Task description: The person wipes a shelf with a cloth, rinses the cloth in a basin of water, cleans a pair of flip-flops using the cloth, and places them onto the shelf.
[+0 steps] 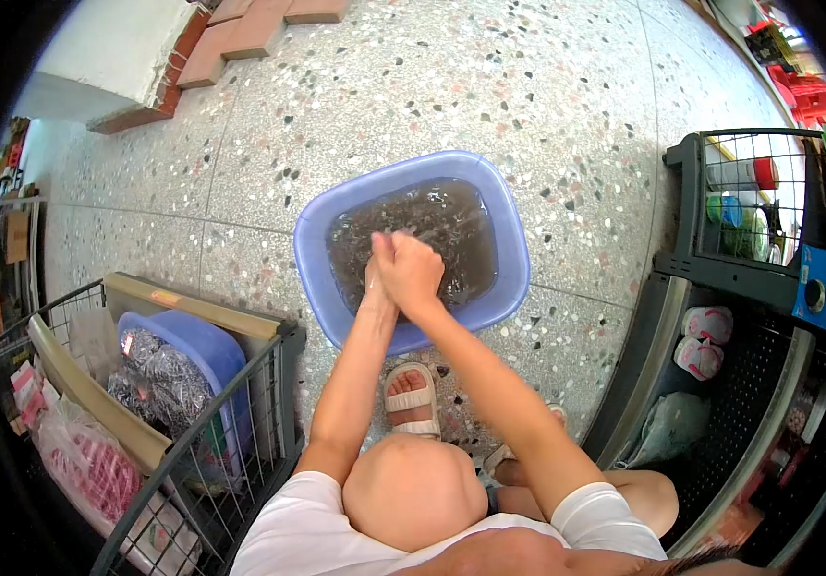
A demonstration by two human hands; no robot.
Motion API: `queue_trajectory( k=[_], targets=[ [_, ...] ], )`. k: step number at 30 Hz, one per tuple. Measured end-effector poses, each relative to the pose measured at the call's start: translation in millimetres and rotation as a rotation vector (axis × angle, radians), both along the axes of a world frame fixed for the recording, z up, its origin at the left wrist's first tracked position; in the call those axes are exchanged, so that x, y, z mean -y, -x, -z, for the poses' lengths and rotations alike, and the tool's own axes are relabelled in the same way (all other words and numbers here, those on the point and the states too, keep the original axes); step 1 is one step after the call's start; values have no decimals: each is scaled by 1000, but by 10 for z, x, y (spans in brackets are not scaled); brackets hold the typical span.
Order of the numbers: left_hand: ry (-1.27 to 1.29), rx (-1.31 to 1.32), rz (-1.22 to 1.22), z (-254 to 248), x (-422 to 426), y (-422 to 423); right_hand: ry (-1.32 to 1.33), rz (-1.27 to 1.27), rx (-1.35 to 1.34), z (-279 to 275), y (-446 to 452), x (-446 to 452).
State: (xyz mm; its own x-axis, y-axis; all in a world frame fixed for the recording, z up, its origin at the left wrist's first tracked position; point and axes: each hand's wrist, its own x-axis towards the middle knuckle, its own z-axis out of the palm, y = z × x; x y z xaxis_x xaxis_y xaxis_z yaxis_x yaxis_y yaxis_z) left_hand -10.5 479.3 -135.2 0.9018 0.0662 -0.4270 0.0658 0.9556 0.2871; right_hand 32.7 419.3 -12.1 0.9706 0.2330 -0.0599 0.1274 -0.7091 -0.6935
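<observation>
My two hands are pressed together above a blue-purple plastic basin that stands on the floor. Murky grey-brown water fills much of it, its surface rippled. My right hand is closed in a fist-like grip against the left one; whatever may be inside it is hidden. Mostly covered by the right, my left hand shows only its edge and wrist, so its fingers cannot be made out. Both hands look wet.
At left, a wire basket rack holds a blue tub with dark shiny packets and plastic bags. A dark shelf rack with goods stands at right. Bricks lie at the upper left. My sandaled foot is beside the basin.
</observation>
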Motion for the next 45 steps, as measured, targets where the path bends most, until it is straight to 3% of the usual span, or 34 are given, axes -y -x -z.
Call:
queue_trajectory(
  k=[1, 4, 6, 8, 9, 12, 13, 16, 20, 21, 24, 26, 28, 29, 30, 33, 34, 35, 37, 38, 40, 42, 44, 45],
  targets=[
    [-151, -326, -35, -455, 60, -136, 1, 52, -79, 96, -140, 4],
    [-257, -558, 7, -712, 91, -148, 43, -13, -196, 292, -424, 118],
    [-423, -552, -112, -875, -7, -86, 160, -34, -86, 457, -539, 257],
    [-973, -567, -38, -713, -193, 15, 275, -57, 36, 571, -581, 458],
    [-1109, -621, 97, -703, -295, 33, 304, -135, -48, 573, -618, 541],
    [-1826, -651, 217, -661, -223, 131, 218, -261, 174, 610, -525, 649],
    [-1781, -559, 253, -571, -206, 168, 287, -396, 124, 641, -476, 650],
    [-2137, -559, 609, -505, -61, 186, 410, -647, 214, 698, -365, 689],
    [-1922, -658, 851, -353, -67, 128, 461, -561, 27, 983, -338, 624],
    [-1852, -683, 814, -399, -70, 101, 564, -530, 67, 887, -324, 590],
    [-1678, -608, 478, -311, -158, 102, 7, -192, -110, 810, -301, 455],
    [-1377, -681, 273, -385, -148, 74, -336, -95, -156, 762, -267, 359],
    [-648, -678, 159, -928, -91, -71, -552, -69, -294, 54, -103, 279],
    [-399, -426, 171, -523, -254, 7, -550, -121, -191, -160, 15, 246],
    [-312, -435, -19, -585, -226, -80, -548, -174, -87, -329, 150, 213],
    [252, -369, -13, -962, -337, -142, -539, -249, 51, -606, 469, 151],
    [338, -309, 89, -882, -385, -143, -507, -261, 73, -645, 506, 141],
    [451, -65, 225, -687, -453, -97, -476, -276, 93, -659, 527, 130],
    [398, 247, 229, -605, -399, 6, -380, -285, 154, -510, 472, 95],
    [239, 311, 99, -739, -190, 117, -330, -288, 183, -448, 408, 77],
    [3, 208, -61, -767, -45, 168, -320, -233, 183, -317, 265, 50],
    [-154, -117, -126, -488, -20, 132, -282, -201, 142, -154, 136, 49],
    [-270, -373, -20, -473, 2, 51, -156, -159, 80, 2, -31, 29],
    [-288, -489, 40, -763, 26, -11, -93, -159, 48, 56, -136, 52]
  ],
)
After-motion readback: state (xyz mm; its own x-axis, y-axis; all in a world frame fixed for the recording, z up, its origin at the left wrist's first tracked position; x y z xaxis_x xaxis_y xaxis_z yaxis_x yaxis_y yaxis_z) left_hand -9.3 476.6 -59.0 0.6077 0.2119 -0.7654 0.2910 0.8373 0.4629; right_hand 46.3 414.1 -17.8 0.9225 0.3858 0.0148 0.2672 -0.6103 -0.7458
